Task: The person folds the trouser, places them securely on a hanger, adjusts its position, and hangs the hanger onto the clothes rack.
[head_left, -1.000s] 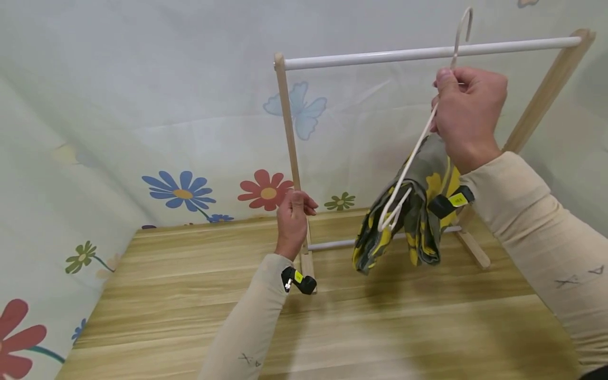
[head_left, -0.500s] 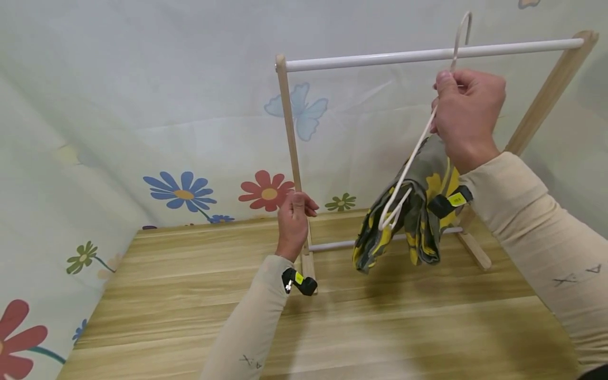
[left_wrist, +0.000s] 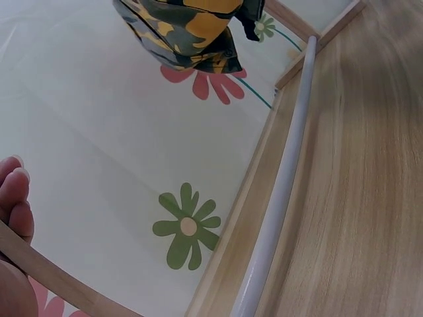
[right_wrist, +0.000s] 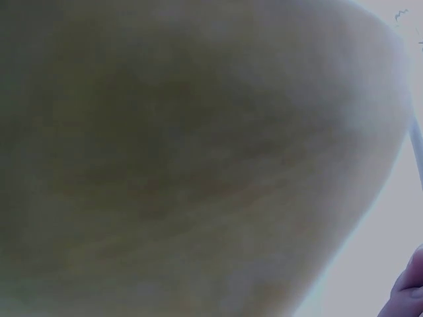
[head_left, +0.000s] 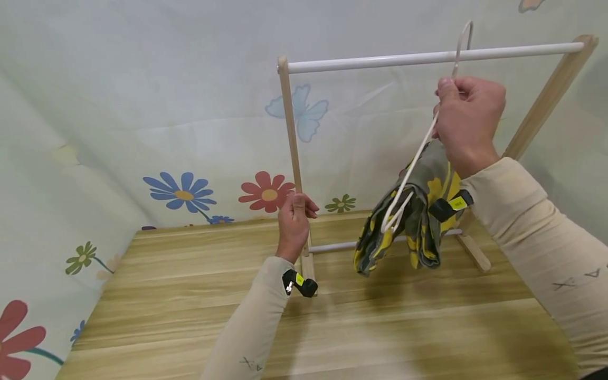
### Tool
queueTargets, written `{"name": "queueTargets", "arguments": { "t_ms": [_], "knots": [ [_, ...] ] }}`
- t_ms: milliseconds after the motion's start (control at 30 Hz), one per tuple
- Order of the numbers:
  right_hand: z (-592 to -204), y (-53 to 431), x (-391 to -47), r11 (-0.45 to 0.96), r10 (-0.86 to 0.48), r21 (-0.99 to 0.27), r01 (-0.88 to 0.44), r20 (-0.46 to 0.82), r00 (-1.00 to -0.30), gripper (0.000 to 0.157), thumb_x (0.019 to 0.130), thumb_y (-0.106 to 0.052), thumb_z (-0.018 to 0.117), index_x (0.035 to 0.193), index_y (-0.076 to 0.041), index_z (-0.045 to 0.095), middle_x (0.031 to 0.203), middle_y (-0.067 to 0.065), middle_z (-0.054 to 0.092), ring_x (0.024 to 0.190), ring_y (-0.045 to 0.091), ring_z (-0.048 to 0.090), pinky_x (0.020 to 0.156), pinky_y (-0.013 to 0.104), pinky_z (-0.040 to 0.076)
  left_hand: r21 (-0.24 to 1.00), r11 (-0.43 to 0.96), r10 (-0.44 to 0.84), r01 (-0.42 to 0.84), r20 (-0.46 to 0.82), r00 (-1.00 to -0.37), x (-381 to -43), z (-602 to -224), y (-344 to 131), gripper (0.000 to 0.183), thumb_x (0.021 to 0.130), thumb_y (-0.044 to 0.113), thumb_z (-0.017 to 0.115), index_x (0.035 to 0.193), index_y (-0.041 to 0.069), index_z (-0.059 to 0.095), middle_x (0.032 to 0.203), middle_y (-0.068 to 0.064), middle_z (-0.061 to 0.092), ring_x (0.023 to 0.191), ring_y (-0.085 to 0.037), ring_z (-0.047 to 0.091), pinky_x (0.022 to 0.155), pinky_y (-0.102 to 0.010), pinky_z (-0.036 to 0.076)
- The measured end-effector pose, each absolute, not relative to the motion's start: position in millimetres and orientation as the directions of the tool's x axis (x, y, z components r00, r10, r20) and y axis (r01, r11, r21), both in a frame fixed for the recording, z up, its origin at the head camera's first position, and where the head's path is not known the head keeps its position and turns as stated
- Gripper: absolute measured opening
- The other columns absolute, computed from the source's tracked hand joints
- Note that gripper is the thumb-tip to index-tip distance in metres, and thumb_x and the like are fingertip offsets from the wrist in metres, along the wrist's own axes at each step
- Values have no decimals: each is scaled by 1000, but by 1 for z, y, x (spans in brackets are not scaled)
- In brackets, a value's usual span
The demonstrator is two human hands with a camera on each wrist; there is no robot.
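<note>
In the head view my right hand (head_left: 472, 121) grips a white clothes hanger (head_left: 412, 166) just below its hook. A folded camouflage garment (head_left: 423, 184) in grey-green and yellow hangs over the hanger; its kind cannot be told. The hook rises above the white top bar (head_left: 370, 63) of a small clothes rack, with its tip at the bar's far side; contact is unclear. My left hand (head_left: 293, 224) holds the rack's left wooden post (head_left: 291, 126), which passes between thumb and fingers in the left wrist view. A blurred surface, apparently the garment, covers most of the right wrist view.
The rack stands on a wood-grain table (head_left: 190, 306) close to the wall (head_left: 204, 105) with printed flowers. A lower white rail (left_wrist: 284, 172) joins the posts near the tabletop. The right post (head_left: 546, 105) stands behind my right hand.
My right hand has lowered the hanger and garment slightly, and the hook's tip has come down to the level of the top bar. The left hand stays on the post.
</note>
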State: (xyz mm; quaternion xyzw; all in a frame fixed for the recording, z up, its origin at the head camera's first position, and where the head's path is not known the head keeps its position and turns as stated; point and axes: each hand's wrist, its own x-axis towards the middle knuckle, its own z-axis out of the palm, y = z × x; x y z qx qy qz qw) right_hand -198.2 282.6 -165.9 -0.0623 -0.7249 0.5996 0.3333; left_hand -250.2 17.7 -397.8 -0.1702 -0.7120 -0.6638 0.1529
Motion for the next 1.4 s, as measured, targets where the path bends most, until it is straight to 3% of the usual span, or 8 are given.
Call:
{"name": "queueTargets", "arguments": {
  "t_ms": [233,533,867,1033,1267,1400],
  "knots": [
    [-169,285,-199,308,492,-907,-288,411,-767,24,103,-31,64,98,-11,76,67,-5,64,44,10,51,47,18,48,885,76,29,460,459,-888,-252,-398,20,58,108,54,33,101,3,59,90,-17,69,78,-30,68,74,-29,58],
    [-173,288,-200,294,497,-912,-285,401,-770,25,103,-30,65,102,-9,78,70,-6,66,46,9,52,47,18,49,886,52,19,462,461,-887,-253,-398,21,51,112,45,34,99,2,60,89,-18,69,75,-25,66,72,-21,54],
    [-172,288,-201,285,510,-919,-272,385,-769,22,103,-28,64,98,-11,77,67,-7,66,44,9,51,45,18,47,886,57,15,459,459,-888,-252,-397,22,48,113,41,36,98,2,60,88,-17,69,73,-19,64,72,-21,54],
    [-172,287,-199,282,515,-921,-269,382,-768,21,104,-27,64,98,-11,76,67,-7,65,47,8,51,45,18,47,889,54,13,455,455,-891,-251,-397,22,52,111,47,35,99,3,60,88,-16,69,73,-17,64,72,-20,54],
    [-174,290,-201,281,523,-922,-267,380,-763,23,103,-27,65,100,-10,79,69,-7,66,51,8,53,45,19,46,885,68,28,460,459,-888,-249,-397,23,59,107,56,34,99,3,59,88,-17,69,76,-27,66,73,-30,58],
    [-174,292,-202,285,517,-917,-280,393,-760,24,103,-28,65,102,-9,80,69,-7,67,49,9,53,46,19,47,878,79,24,471,471,-882,-251,-395,24,64,104,61,31,98,3,59,88,-17,69,76,-29,66,71,-26,56]
  ]
}}
